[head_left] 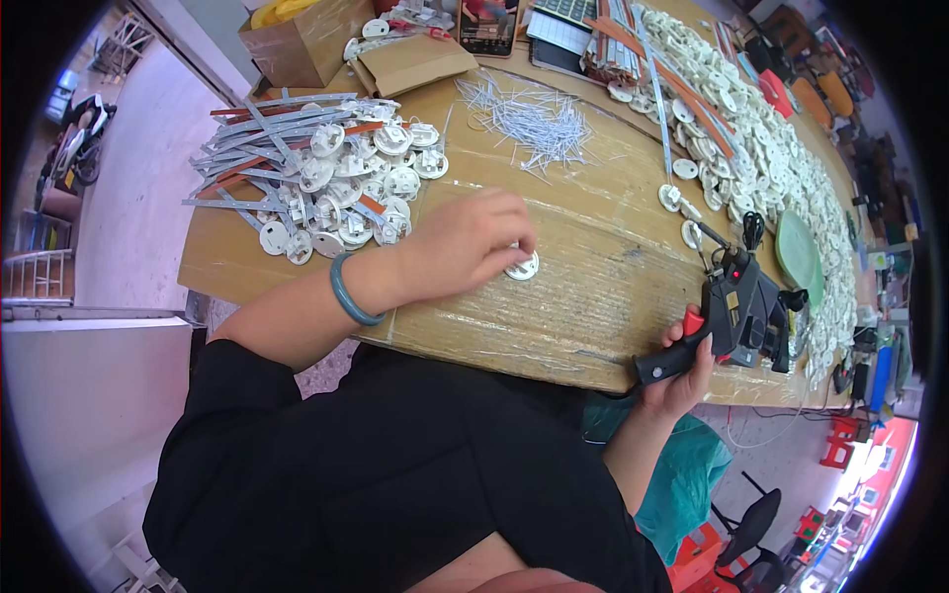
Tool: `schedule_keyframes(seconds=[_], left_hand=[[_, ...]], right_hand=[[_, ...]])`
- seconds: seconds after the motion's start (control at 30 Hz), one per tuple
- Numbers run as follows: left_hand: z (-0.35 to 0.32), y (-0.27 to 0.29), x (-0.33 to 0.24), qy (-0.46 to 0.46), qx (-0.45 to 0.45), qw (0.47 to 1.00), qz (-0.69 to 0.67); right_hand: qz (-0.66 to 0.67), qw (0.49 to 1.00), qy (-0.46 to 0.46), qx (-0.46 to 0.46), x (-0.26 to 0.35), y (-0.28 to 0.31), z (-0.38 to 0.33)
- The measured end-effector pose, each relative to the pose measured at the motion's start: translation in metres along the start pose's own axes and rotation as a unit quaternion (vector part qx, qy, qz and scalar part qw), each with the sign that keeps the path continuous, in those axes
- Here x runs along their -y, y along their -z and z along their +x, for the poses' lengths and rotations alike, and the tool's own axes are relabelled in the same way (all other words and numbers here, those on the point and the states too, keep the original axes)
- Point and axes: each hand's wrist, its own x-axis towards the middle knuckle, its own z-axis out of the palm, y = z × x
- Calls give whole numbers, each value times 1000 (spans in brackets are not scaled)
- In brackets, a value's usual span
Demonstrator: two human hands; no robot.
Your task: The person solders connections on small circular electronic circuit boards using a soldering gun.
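My left hand [476, 242] is over the middle of the table, its fingers curled and pinching at a small white round plastic part [524, 267]. That part rests on the tabletop, half covered by my fingertips. At the table's front right, my right hand [684, 374] is wrapped round the handle of a black gun-shaped tool [733, 311] with a red trigger. A small red light glows on the tool, and its thin metal tip points up and away from me. A loose white round part [691, 234] lies by the tip.
Left of my hand is a heap of white round parts [326, 178] with metal strips [242, 148]. Behind lie thin white wires [534, 124], a cardboard box [306, 44] and a phone [487, 25]. A long pile of white parts [761, 158] and a green dish [797, 252] occupy the right.
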Motion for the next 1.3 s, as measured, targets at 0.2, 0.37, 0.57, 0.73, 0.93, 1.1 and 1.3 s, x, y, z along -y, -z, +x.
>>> schedule_keyframes(seconds=[0.2,0.37,0.57,0.73,0.93,1.1,1.3], left_hand=[[3,18,-3,155,-56,983,-76],[4,16,2,167,-8,981,-93],[2,7,-5,-25,69,997,-22],[-4,-2,-20,29,137,990,-4],[1,15,-8,-49,173,984,4],[2,17,-13,-77,131,988,34],[-4,4,-17,-32,163,986,-9]], right_hand=[[-4,1000,5,8,0,-2,3],[6,1000,6,10,-1,-2,3],[5,1000,9,9,1,-6,0],[0,1000,9,-1,0,-2,-2],[8,1000,10,13,0,-3,1],[8,1000,10,13,1,-6,1],[8,1000,10,13,0,-7,1]])
